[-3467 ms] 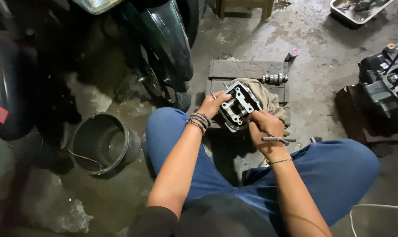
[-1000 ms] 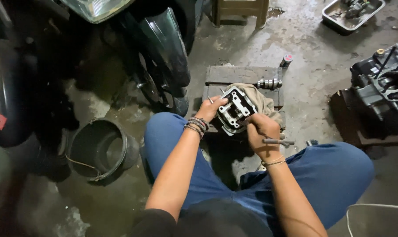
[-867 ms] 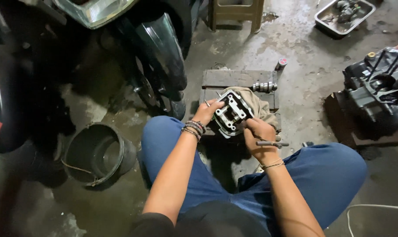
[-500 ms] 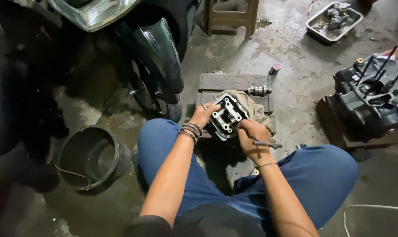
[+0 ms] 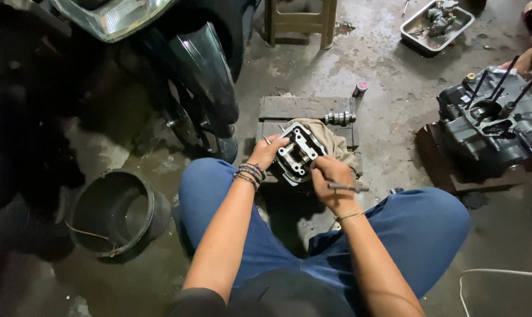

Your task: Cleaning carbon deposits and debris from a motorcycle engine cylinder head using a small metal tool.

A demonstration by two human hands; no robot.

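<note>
From the head camera we look down at our own two hands and our blue-jeaned knees on a wet, dirty concrete floor. Our left hand [image 5: 266, 154] is curled against the left side of a metal cylinder head [image 5: 298, 154], steadying it; we cannot tell how hard the fingers press. Our right hand [image 5: 331, 183] is closed around a thin metal rod tool [image 5: 348, 188] that sticks out to the right, and it touches the lower right corner of the cylinder head. The cylinder head sits tilted on a tan rag [image 5: 334, 142], which lies on a flat wooden board [image 5: 301, 107] right in front of our knees. We think the part could slip off the soft rag, because it leans and only one hand steadies it. The tool could also slide and scratch the metal, or poke our left fingers. A camshaft [image 5: 340, 118] lies on the board behind the rag and could roll off if the board gets bumped. The floor looks wet, so small bits could get dirty. For packages, we see a small can with a pink top [image 5: 360, 88] standing just past the board; its label is too small to tell. A metal tray of parts [image 5: 437, 23] sits far up on the right. An engine block [image 5: 495, 126] rests on the right, a black bucket [image 5: 116, 211] on the left, and a motorbike's front wheel [image 5: 204, 111] near our left knee.
</note>
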